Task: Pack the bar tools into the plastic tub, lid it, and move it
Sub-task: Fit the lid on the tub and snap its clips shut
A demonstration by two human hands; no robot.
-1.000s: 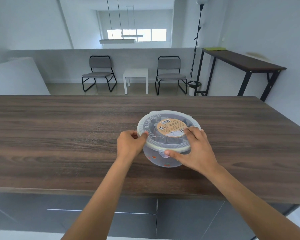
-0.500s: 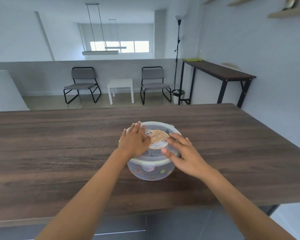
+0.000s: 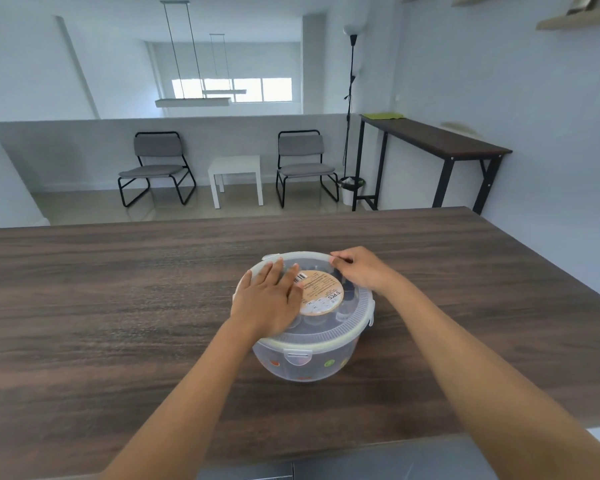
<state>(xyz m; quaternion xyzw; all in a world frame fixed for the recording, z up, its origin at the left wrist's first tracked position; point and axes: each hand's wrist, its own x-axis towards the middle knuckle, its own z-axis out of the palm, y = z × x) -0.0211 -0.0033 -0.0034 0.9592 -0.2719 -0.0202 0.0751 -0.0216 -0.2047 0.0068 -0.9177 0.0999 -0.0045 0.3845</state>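
Note:
A round clear plastic tub (image 3: 305,362) with coloured dots stands on the dark wooden counter (image 3: 118,306). Its translucent lid (image 3: 355,306) with a round tan label (image 3: 321,294) sits on top, and the front clip (image 3: 298,356) is folded down. My left hand (image 3: 269,301) lies flat on the lid's left half, fingers spread. My right hand (image 3: 359,268) curls over the lid's far right rim, fingertips pinching the edge. Dark shapes inside the tub show dimly through the lid; I cannot make them out.
The counter stretches wide to both sides and ends at a near edge (image 3: 291,459) by my body. Beyond it stand two grey chairs (image 3: 156,168), a small white table (image 3: 236,176), a floor lamp (image 3: 352,116) and a dark console table (image 3: 437,140) along the right wall.
My right hand has gone from the lid's near right side to its far rim. My left hand has slid a little lower on the lid. The view has tilted up slightly.

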